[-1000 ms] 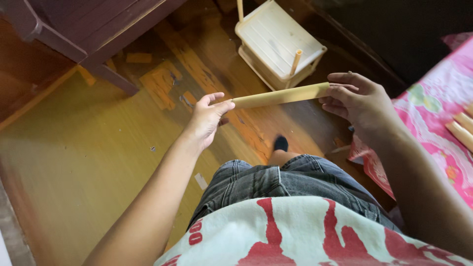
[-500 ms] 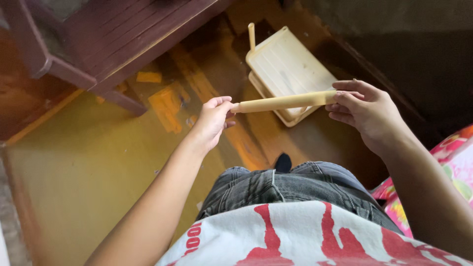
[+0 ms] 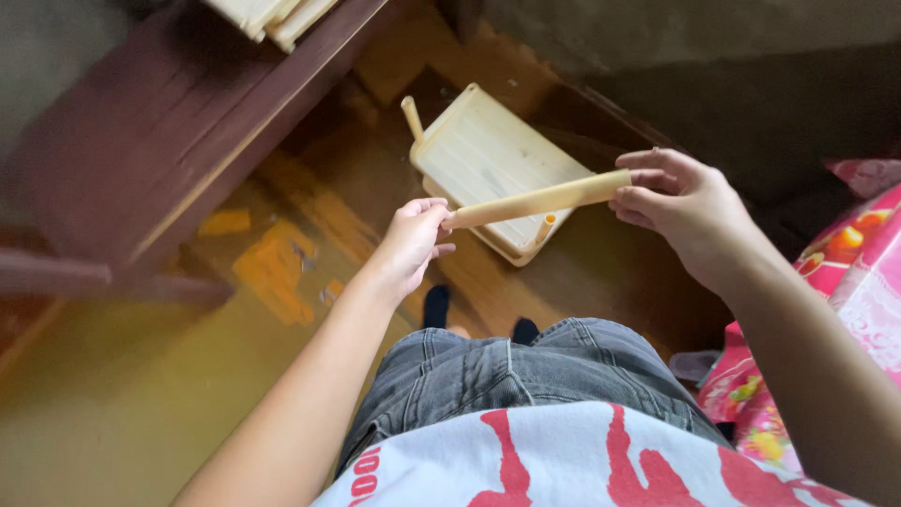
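I hold a pale wooden stick point(image 3: 540, 200) level in front of me, one end in each hand. My left hand point(image 3: 410, 242) pinches its left end with thumb and fingertips. My right hand point(image 3: 680, 211) grips the right end, fingers curled around it. Below the stick, on the floor, lies an upturned pale wooden stool point(image 3: 493, 160) with short round legs pointing up. My knees in grey jeans point(image 3: 507, 376) are under the stick.
A dark brown wooden bench point(image 3: 178, 150) stands at the upper left, with pale wooden pieces point(image 3: 267, 14) on it. Pink flowered cloth point(image 3: 845, 282) lies at the right edge. The floor point(image 3: 141, 376) is yellowish brown with worn patches.
The view has shifted left and down, so the stool sits more central and the pink cloth has slid toward the right edge. Both hands keep hold of the stick, which stays roughly level.
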